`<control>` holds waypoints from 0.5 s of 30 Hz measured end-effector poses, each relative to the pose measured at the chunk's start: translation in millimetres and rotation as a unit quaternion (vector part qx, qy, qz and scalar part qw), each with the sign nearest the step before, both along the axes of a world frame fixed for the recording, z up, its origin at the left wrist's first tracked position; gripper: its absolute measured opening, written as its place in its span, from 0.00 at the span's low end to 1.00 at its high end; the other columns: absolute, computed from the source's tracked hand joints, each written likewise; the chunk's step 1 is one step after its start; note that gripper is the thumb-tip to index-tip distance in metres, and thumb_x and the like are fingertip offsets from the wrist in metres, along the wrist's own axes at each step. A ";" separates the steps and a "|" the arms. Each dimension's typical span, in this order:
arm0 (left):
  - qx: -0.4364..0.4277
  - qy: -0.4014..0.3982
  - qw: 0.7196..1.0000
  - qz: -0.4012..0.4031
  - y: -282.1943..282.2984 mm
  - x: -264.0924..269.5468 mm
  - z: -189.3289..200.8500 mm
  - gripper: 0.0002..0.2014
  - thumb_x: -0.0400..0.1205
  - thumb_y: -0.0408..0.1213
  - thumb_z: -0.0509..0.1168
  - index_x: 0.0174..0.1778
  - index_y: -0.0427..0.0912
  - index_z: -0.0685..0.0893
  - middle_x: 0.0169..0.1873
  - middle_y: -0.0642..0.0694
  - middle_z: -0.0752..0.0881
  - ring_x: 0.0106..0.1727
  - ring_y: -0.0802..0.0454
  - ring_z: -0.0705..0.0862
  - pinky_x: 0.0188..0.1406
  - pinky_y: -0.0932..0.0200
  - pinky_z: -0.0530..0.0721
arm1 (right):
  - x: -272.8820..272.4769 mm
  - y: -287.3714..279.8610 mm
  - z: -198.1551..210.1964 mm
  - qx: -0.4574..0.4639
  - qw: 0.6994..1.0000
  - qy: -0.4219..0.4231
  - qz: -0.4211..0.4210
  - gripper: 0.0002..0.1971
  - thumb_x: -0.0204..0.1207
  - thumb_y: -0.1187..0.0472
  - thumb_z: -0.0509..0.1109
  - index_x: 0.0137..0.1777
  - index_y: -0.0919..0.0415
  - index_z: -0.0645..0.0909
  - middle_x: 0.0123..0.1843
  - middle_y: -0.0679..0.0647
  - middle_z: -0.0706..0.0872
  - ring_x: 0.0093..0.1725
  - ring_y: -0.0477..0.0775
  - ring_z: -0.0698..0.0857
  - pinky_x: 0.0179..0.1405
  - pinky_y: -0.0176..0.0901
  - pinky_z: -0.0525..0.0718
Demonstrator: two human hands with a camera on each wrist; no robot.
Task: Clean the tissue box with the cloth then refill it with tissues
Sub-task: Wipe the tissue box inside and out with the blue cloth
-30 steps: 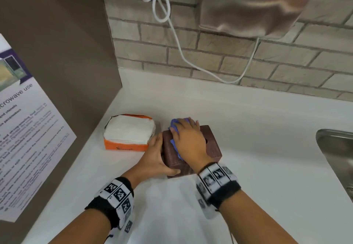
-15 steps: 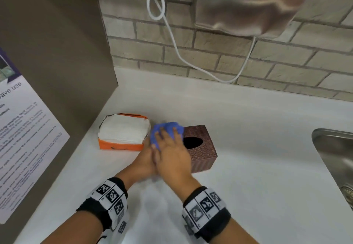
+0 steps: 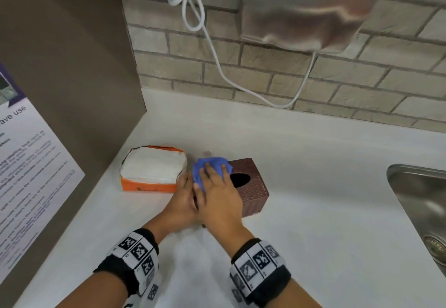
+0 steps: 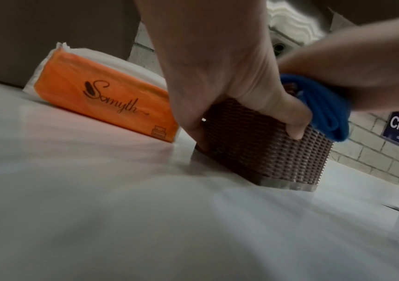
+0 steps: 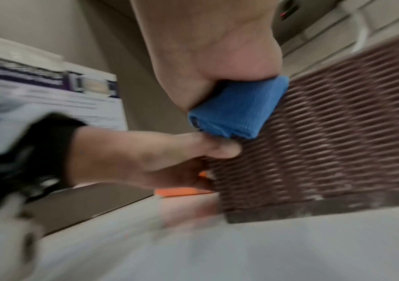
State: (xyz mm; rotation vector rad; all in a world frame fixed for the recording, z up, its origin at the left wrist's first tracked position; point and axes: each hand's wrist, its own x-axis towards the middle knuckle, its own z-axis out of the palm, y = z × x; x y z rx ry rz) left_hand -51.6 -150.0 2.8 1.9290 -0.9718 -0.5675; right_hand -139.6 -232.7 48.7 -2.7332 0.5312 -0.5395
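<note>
A brown woven tissue box (image 3: pixel 253 194) (image 4: pixel 265 148) (image 5: pixel 333 133) stands on the white counter, its oval top opening empty and dark. My left hand (image 3: pixel 182 199) (image 4: pixel 229 79) grips the box's left side, thumb on the near face. My right hand (image 3: pixel 217 194) (image 5: pixel 205 47) presses a wadded blue cloth (image 3: pixel 210 166) (image 4: pixel 323 106) (image 5: pixel 236 108) on the box's top left edge, fingers spread over the cloth. An orange pack of white tissues (image 3: pixel 153 169) (image 4: pixel 106 98) lies just left of the box.
A brown side panel with a notice sheet (image 3: pixel 26 163) walls the left. A steel hand dryer (image 3: pixel 311 8) and its white cable (image 3: pixel 217 61) hang on the brick wall behind. A steel sink (image 3: pixel 420 201) is set into the counter (image 3: pixel 313 211) at right.
My right hand slid the blue cloth from the middle of the box top to its left edge, uncovering the oval opening. The left hand kept its hold on the box.
</note>
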 end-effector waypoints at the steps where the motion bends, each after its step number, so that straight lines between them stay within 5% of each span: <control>1: -0.015 0.008 1.000 0.009 0.6 -1.4 -0.1 0.39 0.64 0.55 0.70 0.71 0.52 0.66 0.66 0.51 0.74 0.70 0.57 0.70 0.75 0.60 0.68 | -1.9 9.7 -4.2 0.014 0.999 0.014 0.047 0.22 0.79 0.54 0.63 0.73 0.58 0.77 0.75 0.54 0.77 0.78 0.55 0.71 0.80 0.50 0.64; 3: -0.014 0.003 1.000 0.018 1.0 -1.6 2.0 0.32 0.67 0.51 0.71 0.67 0.55 0.70 0.62 0.52 0.78 0.66 0.60 0.76 0.72 0.54 0.72 | -3.5 3.4 -6.7 0.011 0.997 0.033 0.075 0.23 0.81 0.52 0.57 0.73 0.56 0.76 0.76 0.53 0.76 0.79 0.58 0.70 0.80 0.51 0.58; 4: -0.009 -0.002 1.000 0.008 0.0 -1.2 1.9 0.37 0.64 0.51 0.74 0.70 0.54 0.70 0.65 0.53 0.75 0.70 0.61 0.72 0.74 0.56 0.68 | -2.8 -5.5 -3.2 -0.005 0.996 0.042 0.072 0.24 0.80 0.51 0.54 0.73 0.55 0.77 0.76 0.53 0.77 0.78 0.60 0.70 0.79 0.53 0.58; 7: -0.003 -0.011 1.000 0.013 -1.1 0.0 4.9 0.57 0.55 0.48 0.82 0.78 0.50 0.60 0.70 0.54 0.63 0.73 0.61 0.60 0.72 0.67 0.60 | 8.9 -41.2 1.1 -0.017 0.994 0.100 0.026 0.24 0.83 0.50 0.51 0.75 0.54 0.73 0.79 0.52 0.73 0.78 0.62 0.68 0.78 0.59 0.61; 10: -0.023 0.011 1.000 0.016 -2.4 1.4 2.4 0.57 0.56 0.41 0.85 0.77 0.52 0.59 0.68 0.53 0.62 0.63 0.73 0.63 0.61 0.84 0.60 | 25.3 -61.1 -2.5 -0.024 0.990 0.136 -0.035 0.23 0.83 0.50 0.51 0.75 0.55 0.72 0.79 0.52 0.70 0.77 0.63 0.67 0.79 0.57 0.60; 12: -0.025 0.014 1.000 0.005 -3.4 1.4 4.1 0.53 0.55 0.47 0.82 0.74 0.55 0.60 0.64 0.60 0.64 0.61 0.73 0.63 0.59 0.90 0.57 | 30.0 -42.4 -3.8 -0.036 0.988 0.143 -0.041 0.24 0.81 0.52 0.51 0.75 0.58 0.72 0.79 0.55 0.70 0.78 0.65 0.65 0.80 0.58 0.57; 15: -0.054 0.026 0.998 0.009 -4.1 -1.6 7.0 0.33 0.64 0.53 0.71 0.64 0.58 0.67 0.59 0.62 0.74 0.65 0.57 0.71 0.73 0.69 0.67 | 13.5 3.5 -12.3 0.010 0.997 0.069 0.025 0.24 0.79 0.54 0.53 0.74 0.57 0.74 0.77 0.56 0.75 0.79 0.62 0.67 0.81 0.56 0.56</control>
